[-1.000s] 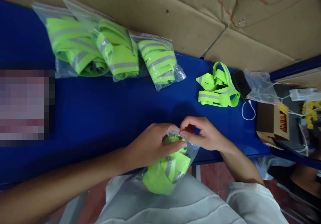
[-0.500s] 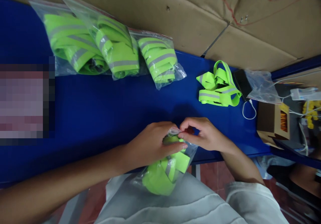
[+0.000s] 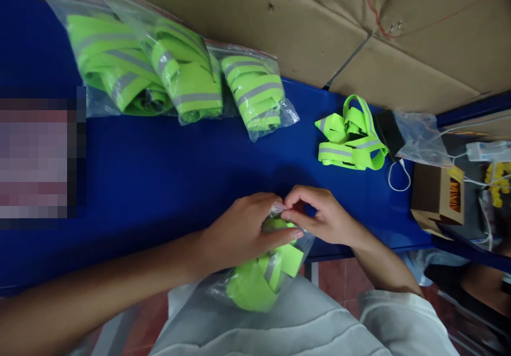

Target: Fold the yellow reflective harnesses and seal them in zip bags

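A clear zip bag [image 3: 306, 247] with a neon-green reflective strap [image 3: 253, 287] inside hangs at the table's front edge, against my shirt. My left hand [image 3: 249, 225] grips the bag near its top, thumb laid across the front and fingers behind. Thumb and forefinger of my right hand [image 3: 319, 212] pinch the bag's upper edge, close beside the left fingers. Part of the bag's top is hidden by my hands. Beyond them, a loose neon-green reflective strap [image 3: 339, 156] lies bunched on the blue table [image 3: 159, 170].
Several zip bags of green straps, one at the right end [image 3: 257, 95], lie along the cardboard wall [image 3: 311, 31]. Right of the loose strap are a black device [image 3: 389, 135], an unfilled clear bag [image 3: 423, 138], a white cable [image 3: 399, 185] and an opened cardboard box [image 3: 427, 196].
My right fingers have shifted very slightly left along the bag's upper edge. Both hands keep their hold, and the view has moved a little.
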Demonstrator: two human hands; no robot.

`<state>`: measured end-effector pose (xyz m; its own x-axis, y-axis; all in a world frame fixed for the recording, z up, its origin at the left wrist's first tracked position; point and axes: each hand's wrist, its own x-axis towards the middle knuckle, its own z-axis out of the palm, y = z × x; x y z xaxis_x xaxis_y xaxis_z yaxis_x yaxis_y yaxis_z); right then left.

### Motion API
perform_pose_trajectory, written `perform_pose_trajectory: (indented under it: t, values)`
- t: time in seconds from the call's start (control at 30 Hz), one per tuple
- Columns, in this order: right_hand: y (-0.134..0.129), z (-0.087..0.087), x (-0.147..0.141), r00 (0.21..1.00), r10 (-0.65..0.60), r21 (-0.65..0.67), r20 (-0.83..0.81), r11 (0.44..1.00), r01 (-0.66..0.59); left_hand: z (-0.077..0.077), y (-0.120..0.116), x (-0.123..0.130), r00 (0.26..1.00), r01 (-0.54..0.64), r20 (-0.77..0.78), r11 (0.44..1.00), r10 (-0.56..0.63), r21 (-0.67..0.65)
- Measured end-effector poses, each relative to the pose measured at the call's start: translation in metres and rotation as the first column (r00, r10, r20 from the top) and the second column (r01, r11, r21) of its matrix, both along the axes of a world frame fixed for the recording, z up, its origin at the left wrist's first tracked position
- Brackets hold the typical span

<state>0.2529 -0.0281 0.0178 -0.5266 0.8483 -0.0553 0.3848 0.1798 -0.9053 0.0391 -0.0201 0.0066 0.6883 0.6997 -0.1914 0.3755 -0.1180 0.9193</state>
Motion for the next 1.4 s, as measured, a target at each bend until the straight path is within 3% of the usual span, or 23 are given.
perform_pose_trajectory:
  t: [0.2,0.3,0.53,0.63,0.73,0.87,0.93,1.07,1.17,1.27,1.33,1.4]
  values:
    - [-0.003,0.002,-0.003,0.999,0.001,0.108,-0.041,0.994,0.003,-0.003,-0.007,-0.002,0.993,-0.066,-0.077,0.949,0.094,0.309]
    - [-0.002,0.002,-0.003,0.999,-0.027,0.138,-0.041,0.990,0.032,-0.005,-0.007,-0.002,0.994,-0.075,-0.046,0.932,0.098,0.353]
    - [-0.003,0.001,-0.007,0.997,-0.015,0.097,-0.076,0.995,0.022,-0.007,-0.006,0.000,0.996,-0.081,-0.023,0.962,0.090,0.260]
    - [-0.003,0.002,-0.006,0.991,-0.069,0.058,-0.112,0.995,0.075,-0.003,-0.005,-0.003,0.996,-0.092,0.023,0.991,0.090,0.093]
    - [0.001,0.002,0.000,0.954,-0.230,-0.021,-0.190,0.973,0.230,0.002,-0.003,-0.008,0.994,-0.060,0.078,0.990,0.071,-0.130]
    - [0.011,0.000,0.015,0.853,-0.454,-0.072,-0.257,0.889,0.451,0.006,0.000,-0.012,0.997,0.002,0.078,0.948,0.024,-0.318]
    - [0.017,-0.002,0.024,0.825,-0.505,-0.083,-0.253,0.861,0.502,0.007,0.002,-0.011,0.992,-0.038,0.095,0.924,0.080,-0.380]
    - [0.028,-0.008,0.037,0.769,-0.590,-0.133,-0.248,0.807,0.576,0.006,0.006,-0.008,0.907,-0.202,0.226,0.838,0.355,-0.506]
    - [0.027,-0.017,0.034,0.859,-0.449,-0.242,-0.246,0.886,0.395,0.003,0.012,-0.007,0.791,-0.305,0.340,0.810,0.509,-0.501]
    - [0.016,-0.026,0.018,0.938,-0.192,-0.256,-0.288,0.959,0.118,-0.003,0.016,-0.006,0.780,-0.321,0.406,0.861,0.476,-0.394]
    - [0.009,-0.029,0.008,0.947,-0.188,-0.189,-0.258,0.972,0.142,-0.008,0.016,-0.005,0.817,-0.291,0.417,0.910,0.397,-0.296]
    - [0.009,-0.028,0.005,0.935,-0.293,-0.089,-0.200,0.956,0.281,-0.013,0.015,-0.004,0.839,-0.276,0.420,0.935,0.347,-0.221]
